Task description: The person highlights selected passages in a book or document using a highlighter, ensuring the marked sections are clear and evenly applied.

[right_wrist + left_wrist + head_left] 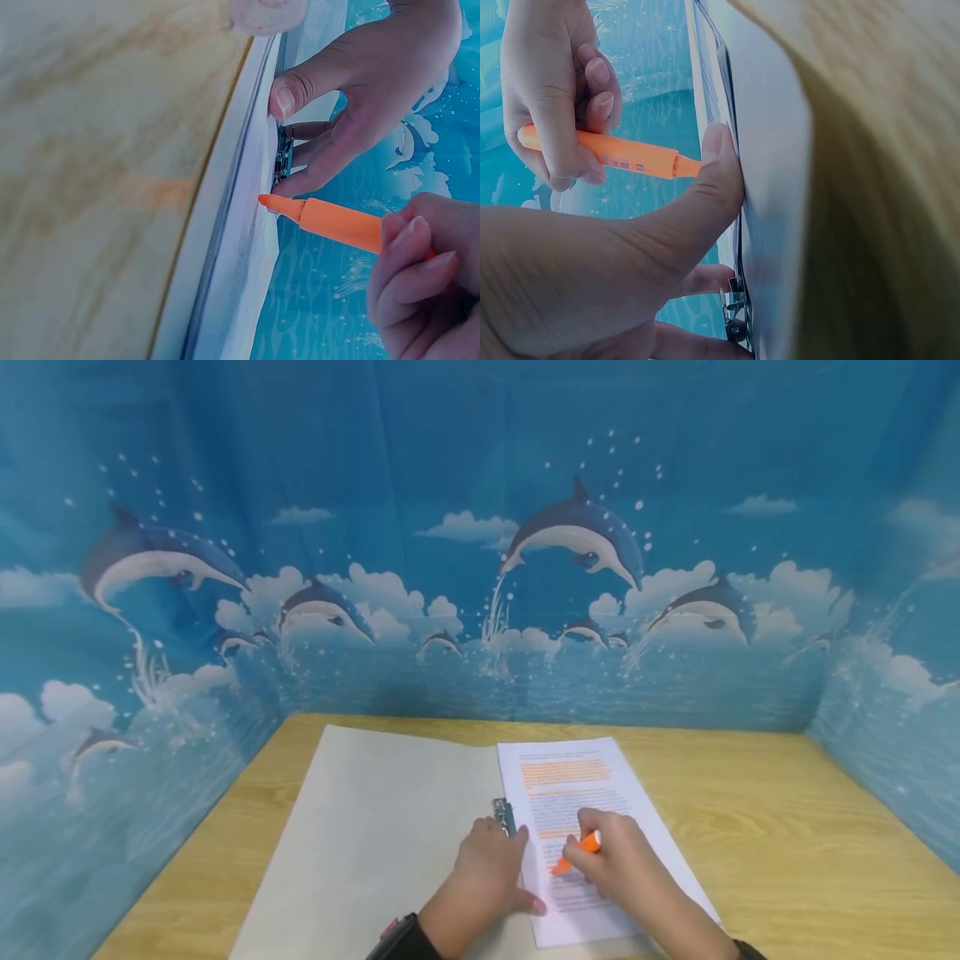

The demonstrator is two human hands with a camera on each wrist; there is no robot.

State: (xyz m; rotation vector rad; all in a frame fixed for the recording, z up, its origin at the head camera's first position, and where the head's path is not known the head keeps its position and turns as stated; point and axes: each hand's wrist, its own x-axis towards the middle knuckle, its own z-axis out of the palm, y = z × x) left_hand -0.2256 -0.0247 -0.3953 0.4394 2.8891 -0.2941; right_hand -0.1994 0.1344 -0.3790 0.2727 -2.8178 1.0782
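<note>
My right hand (613, 853) pinches an orange highlighter (577, 852), its tip down at the printed sheet (536, 922). In the right wrist view the highlighter (341, 223) slants with its orange tip right at the paper. Several blocks of text on the sheet carry orange marking, mostly toward the top. My left hand (487, 868) rests on the sheet's left edge, the thumb pressing the paper and the other fingers spread near a metal clip (501, 812). The left wrist view shows that clip (735, 309) beside the left fingers.
An opened folder (375, 818) with a pale inner cover lies under and left of the sheet, on a wood-grain table (787, 827). A blue curtain (450, 552) printed with dolphins hangs behind and along both sides.
</note>
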